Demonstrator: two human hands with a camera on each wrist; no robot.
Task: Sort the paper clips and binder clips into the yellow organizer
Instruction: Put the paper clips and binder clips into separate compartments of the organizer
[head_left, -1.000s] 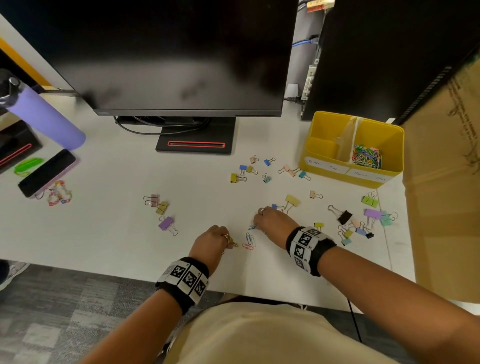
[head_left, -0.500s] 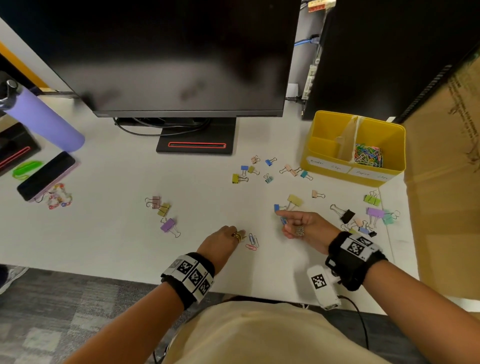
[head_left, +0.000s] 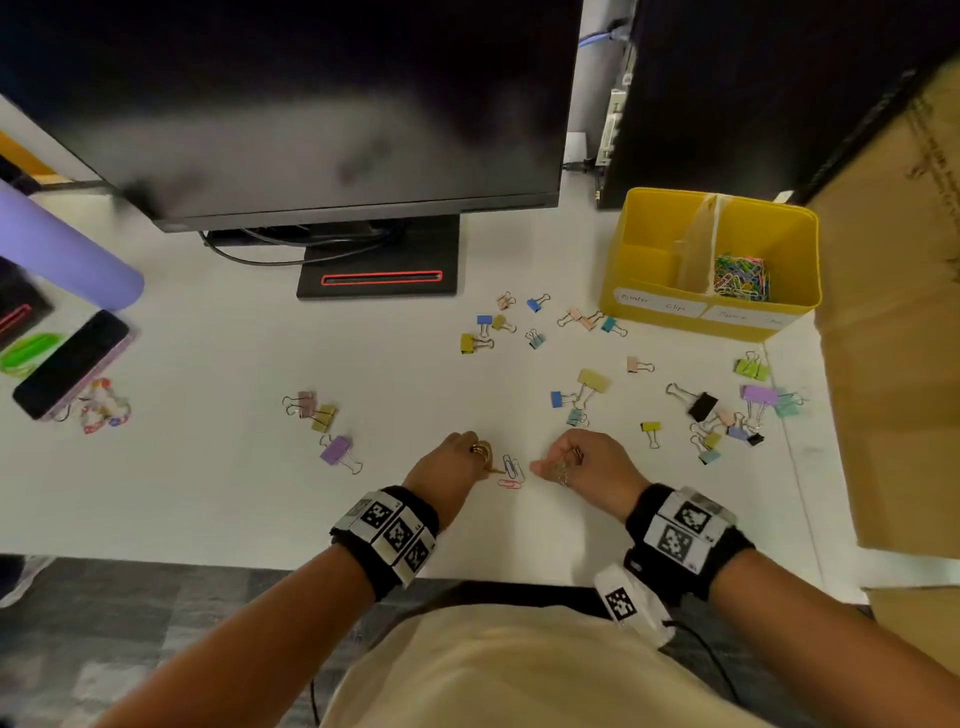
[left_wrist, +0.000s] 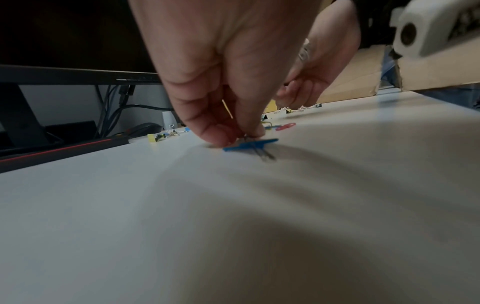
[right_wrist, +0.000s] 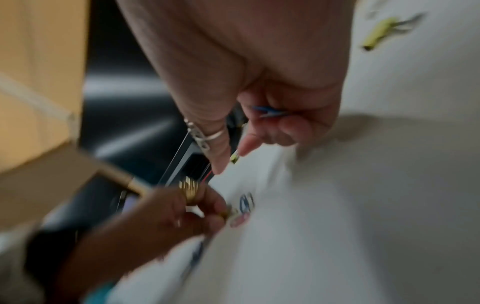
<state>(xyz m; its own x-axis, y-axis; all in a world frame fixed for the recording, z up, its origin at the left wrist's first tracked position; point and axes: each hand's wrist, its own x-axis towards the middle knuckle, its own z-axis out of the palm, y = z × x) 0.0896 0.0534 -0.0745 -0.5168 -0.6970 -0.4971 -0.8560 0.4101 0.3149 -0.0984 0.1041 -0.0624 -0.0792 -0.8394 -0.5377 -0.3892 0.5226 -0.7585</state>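
Observation:
Near the desk's front edge my left hand pinches a thin paper clip against the white desk, thumb and finger closed on it. A blue paper clip and a pink one lie just right of those fingertips. My right hand hovers beside them with curled fingers holding a blue paper clip. The yellow organizer stands at the back right; its right compartment holds a heap of coloured paper clips. Several coloured binder clips lie scattered between my hands and the organizer.
A monitor on a black stand fills the back. A purple bottle, a phone and a bead bracelet sit at the left. A cardboard box borders the right. Three binder clips lie left of centre.
My right hand has drawn back from the binder clips toward the small group of paper clips, its fingers now curled. My left hand has stayed at the paper clips.

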